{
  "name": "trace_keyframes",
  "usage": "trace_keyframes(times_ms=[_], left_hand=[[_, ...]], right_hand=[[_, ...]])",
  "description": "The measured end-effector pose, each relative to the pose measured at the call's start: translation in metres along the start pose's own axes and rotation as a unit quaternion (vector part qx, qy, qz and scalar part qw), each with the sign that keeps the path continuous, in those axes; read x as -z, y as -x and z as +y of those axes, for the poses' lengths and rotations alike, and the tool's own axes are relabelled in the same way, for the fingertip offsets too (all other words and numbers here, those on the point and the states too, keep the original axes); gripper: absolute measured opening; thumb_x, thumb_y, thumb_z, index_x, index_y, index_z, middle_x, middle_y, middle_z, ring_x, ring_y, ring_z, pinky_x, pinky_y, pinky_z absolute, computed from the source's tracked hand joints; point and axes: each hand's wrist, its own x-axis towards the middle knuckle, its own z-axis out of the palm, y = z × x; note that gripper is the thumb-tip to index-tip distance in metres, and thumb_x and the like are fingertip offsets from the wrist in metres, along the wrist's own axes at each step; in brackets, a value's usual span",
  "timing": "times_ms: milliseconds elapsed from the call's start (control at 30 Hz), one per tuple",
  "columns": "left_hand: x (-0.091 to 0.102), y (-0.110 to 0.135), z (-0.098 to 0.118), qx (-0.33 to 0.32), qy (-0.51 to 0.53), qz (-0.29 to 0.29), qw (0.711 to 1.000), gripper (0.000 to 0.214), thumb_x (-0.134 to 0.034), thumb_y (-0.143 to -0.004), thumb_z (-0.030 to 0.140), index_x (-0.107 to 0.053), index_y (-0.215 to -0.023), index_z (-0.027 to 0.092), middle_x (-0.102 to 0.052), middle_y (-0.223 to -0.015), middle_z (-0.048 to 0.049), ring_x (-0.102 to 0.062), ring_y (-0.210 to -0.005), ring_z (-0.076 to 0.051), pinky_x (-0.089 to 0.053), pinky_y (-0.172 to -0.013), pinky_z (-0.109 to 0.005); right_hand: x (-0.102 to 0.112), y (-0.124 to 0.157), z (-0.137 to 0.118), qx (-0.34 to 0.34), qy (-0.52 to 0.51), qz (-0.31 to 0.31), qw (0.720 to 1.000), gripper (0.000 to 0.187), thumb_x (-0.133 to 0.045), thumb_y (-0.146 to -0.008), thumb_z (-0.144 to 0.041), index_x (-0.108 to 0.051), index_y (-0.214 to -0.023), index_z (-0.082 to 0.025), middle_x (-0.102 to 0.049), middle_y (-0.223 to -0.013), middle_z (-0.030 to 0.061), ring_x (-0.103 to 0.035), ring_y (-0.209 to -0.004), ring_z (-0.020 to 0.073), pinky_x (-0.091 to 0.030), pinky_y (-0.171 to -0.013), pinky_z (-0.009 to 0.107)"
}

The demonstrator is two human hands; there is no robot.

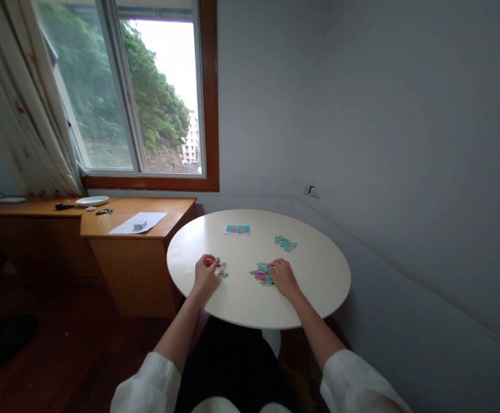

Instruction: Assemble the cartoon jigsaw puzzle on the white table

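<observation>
On the round white table [310, 287] my left hand [205, 271] is curled, its fingers pinching a small jigsaw piece beside a few loose pieces [223, 269]. My right hand [282, 275] rests with fingers bent on the right edge of a partly joined, colourful jigsaw patch [262, 274]. Farther back lie a cluster of teal pieces [286, 243] and a small picture card [237, 229].
A wooden desk [138, 252] stands left of the table, with paper and a small box [140, 224], a white plate [92, 201] and small dark items on it. Behind it are a window and a curtain. A grey wall with a socket [312, 190] runs along the right.
</observation>
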Motion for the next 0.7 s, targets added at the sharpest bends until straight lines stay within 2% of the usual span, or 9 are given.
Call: trace_keyframes(times_ms=[133, 267, 433, 633, 700], left_hand=[[0.000, 0.000, -0.002, 0.012, 0.002, -0.015, 1.000, 0.021, -0.066, -0.057, 0.023, -0.062, -0.075, 0.013, -0.061, -0.055, -0.0014, -0.059, -0.055, -0.015, -0.044, -0.055, -0.028], [-0.001, -0.001, -0.004, 0.019, 0.011, -0.011, 1.000, 0.020, -0.066, -0.056, 0.022, -0.063, -0.072, 0.011, -0.062, -0.057, -0.0031, -0.060, -0.055, -0.015, -0.046, -0.057, -0.029], [0.000, 0.000, -0.002, 0.021, 0.016, 0.004, 1.000, 0.018, -0.067, -0.057, 0.026, -0.057, -0.065, 0.013, -0.062, -0.054, -0.0027, -0.063, -0.060, -0.020, -0.046, -0.054, -0.029], [0.001, 0.005, 0.007, 0.049, 0.026, 0.021, 0.998, 0.018, -0.067, -0.057, 0.026, -0.055, -0.064, 0.014, -0.065, -0.062, -0.0056, -0.065, -0.071, -0.023, -0.046, -0.054, -0.028], [0.001, 0.006, 0.010, 0.057, 0.027, 0.024, 0.998, 0.018, -0.067, -0.057, 0.026, -0.056, -0.064, 0.014, -0.065, -0.064, -0.0066, -0.065, -0.073, -0.022, -0.046, -0.055, -0.028]], right_hand=[[-0.001, -0.004, 0.009, -0.099, -0.065, 0.045, 0.992, 0.022, -0.045, -0.070, -0.022, -0.066, -0.068, -0.016, -0.062, -0.081, 0.0083, -0.056, -0.080, 0.0198, -0.042, -0.076, 0.032], [0.000, -0.005, 0.016, -0.173, -0.140, 0.101, 0.970, 0.021, -0.045, -0.066, -0.026, -0.065, -0.065, -0.018, -0.064, -0.077, 0.0061, -0.058, -0.078, 0.0192, -0.044, -0.072, 0.029], [0.001, -0.005, 0.020, -0.203, -0.215, 0.145, 0.944, 0.019, -0.049, -0.062, -0.032, -0.063, -0.063, -0.019, -0.065, -0.073, 0.0053, -0.057, -0.074, 0.0196, -0.043, -0.072, 0.031], [0.002, -0.007, 0.021, -0.233, -0.330, 0.183, 0.896, 0.026, -0.059, -0.055, -0.043, -0.056, -0.062, -0.018, -0.057, -0.059, 0.0003, -0.051, -0.058, 0.0144, -0.041, -0.057, 0.027], [0.002, -0.007, 0.021, -0.239, -0.345, 0.184, 0.888, 0.027, -0.062, -0.053, -0.043, -0.054, -0.059, -0.018, -0.055, -0.056, -0.0012, -0.050, -0.055, 0.0130, -0.040, -0.054, 0.025]])
